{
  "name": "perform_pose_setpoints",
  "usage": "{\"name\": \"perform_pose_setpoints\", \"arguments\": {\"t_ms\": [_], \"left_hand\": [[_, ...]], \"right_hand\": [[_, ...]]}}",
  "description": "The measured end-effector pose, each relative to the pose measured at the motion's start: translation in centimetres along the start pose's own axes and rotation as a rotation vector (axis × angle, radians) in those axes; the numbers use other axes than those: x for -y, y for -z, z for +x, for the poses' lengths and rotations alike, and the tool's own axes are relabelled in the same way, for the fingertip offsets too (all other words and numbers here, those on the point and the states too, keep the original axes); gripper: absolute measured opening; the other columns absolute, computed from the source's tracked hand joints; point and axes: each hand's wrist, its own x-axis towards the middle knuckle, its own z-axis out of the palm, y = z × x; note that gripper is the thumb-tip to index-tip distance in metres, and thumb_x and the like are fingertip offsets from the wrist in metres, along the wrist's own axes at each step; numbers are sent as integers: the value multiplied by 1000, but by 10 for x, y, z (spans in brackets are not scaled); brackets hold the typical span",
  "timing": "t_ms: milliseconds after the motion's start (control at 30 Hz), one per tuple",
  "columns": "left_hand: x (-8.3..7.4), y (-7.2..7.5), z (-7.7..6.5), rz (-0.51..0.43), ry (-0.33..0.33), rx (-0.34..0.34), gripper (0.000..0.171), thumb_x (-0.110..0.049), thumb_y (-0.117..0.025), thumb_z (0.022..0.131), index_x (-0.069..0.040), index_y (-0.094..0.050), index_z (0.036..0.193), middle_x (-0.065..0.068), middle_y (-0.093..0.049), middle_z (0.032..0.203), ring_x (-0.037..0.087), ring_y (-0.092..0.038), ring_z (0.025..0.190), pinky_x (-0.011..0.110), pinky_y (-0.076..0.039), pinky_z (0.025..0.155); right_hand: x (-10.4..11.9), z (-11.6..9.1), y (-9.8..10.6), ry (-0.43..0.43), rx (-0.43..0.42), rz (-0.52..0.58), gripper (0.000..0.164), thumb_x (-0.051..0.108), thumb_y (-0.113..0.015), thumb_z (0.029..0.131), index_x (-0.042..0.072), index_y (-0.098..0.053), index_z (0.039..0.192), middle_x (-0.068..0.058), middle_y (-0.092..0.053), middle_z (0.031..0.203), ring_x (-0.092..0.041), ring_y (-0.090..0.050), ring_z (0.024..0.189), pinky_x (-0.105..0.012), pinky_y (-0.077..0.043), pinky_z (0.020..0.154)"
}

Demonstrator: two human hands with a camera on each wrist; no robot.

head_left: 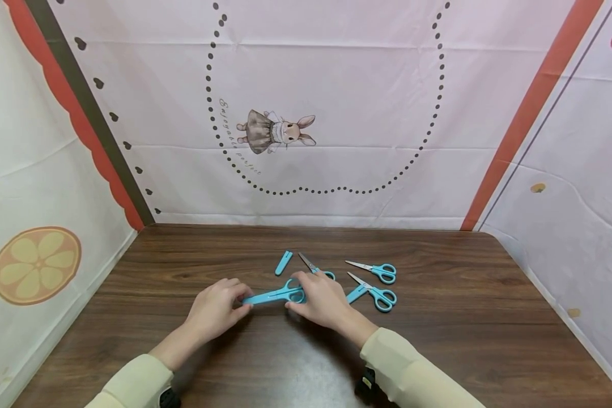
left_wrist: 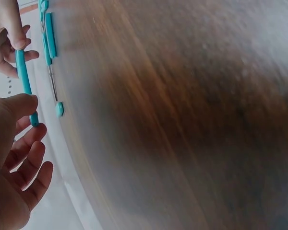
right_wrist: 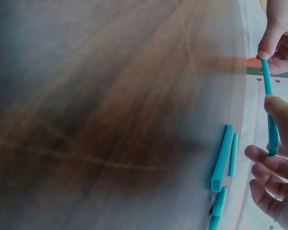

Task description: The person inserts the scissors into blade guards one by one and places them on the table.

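Note:
Both hands hold one pair of blue-handled scissors [head_left: 288, 293] with a blue sheath [head_left: 265, 298] over the blades. My left hand [head_left: 216, 309] pinches the sheath's tip end between thumb and fingers. At the other end, my right hand [head_left: 321, 300] grips the handle loops, partly covering them. In the left wrist view the left thumb presses on the sheath end, and the other fingers of that hand [left_wrist: 14, 148] spread below. From the right wrist, the scissors appear edge-on, raised over the table, between the right hand [right_wrist: 281, 158] and the left fingers.
Beyond the right hand lie bare-bladed scissors [head_left: 329, 275], partly hidden by it. Two more blue-handled scissors, one farther back [head_left: 386, 273] and one nearer [head_left: 384, 300], lie to the right. A loose sheath [head_left: 284, 263] rests behind, another sheath [head_left: 356, 293] beside the nearer pair.

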Motion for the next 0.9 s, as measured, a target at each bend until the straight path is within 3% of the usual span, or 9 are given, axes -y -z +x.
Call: {"name": "perform_pose_setpoints", "arguments": {"t_ms": [67, 267, 433, 900], "left_hand": [[2, 1, -1, 4, -1, -2, 15, -25, -78, 71, -24, -67, 82, -13, -56, 74, 2, -47, 66, 20, -37, 53], [6, 4, -2, 2, 4, -4, 15, -25, -78, 71, -23, -67, 82, -12, -57, 75, 3, -47, 66, 21, -37, 52], [9, 6, -4, 9, 10, -1, 16, -24, -78, 71, -23, -67, 82, -12, -57, 75, 3, -47, 66, 21, -37, 52], [18, 10, -7, 27, 25, 11, 14, -23, -78, 71, -23, -66, 80, -12, -57, 74, 3, -47, 66, 22, -38, 53]], "right_hand": [[1, 2, -1, 13, -9, -2, 50, 47, -67, 79, 14, -56, 116, 3, -68, 98, -18, -63, 90, -39, -49, 86], [4, 6, -3, -3, 14, 8, 49, 46, -67, 80, 15, -56, 116, 4, -67, 99, -19, -62, 92, -32, -52, 66], [7, 10, -5, -12, 32, 1, 49, 47, -66, 80, 16, -56, 117, 6, -66, 98, -16, -59, 88, -26, -48, 60], [14, 20, -12, -29, 87, -28, 55, 50, -63, 82, 17, -53, 125, 4, -65, 106, -16, -58, 97, -29, -50, 72]]}}
